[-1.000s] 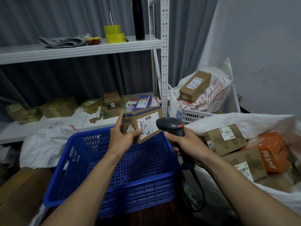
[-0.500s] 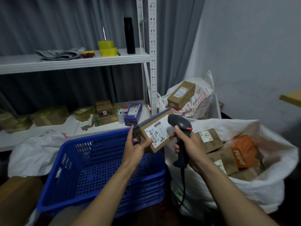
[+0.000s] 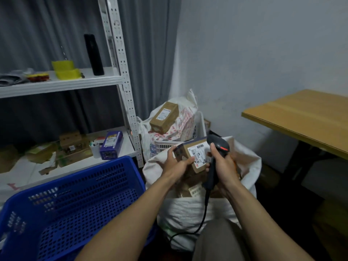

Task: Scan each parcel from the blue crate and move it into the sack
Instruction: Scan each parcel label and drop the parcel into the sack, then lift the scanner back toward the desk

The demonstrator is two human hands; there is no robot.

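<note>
head view: the parcel point(image 3: 195, 157) is hovering over the open mouth of the sack point(image 3: 188, 213), label facing up. the left grip point(image 3: 177, 165) is clasping its near end, thumb lying on the label. the right grip point(image 3: 225, 167) is clutching the scanner point(image 3: 219, 146) at the parcel's 3 o'clock. the blue crate point(image 3: 84, 196) is sitting at the sack's 8 o'clock.

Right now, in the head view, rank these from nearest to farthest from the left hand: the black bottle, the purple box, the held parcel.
1. held parcel: gripped by the left hand, above the sack.
2. purple box: on the lower shelf, to the left.
3. black bottle: on the upper shelf, high and left.
</note>
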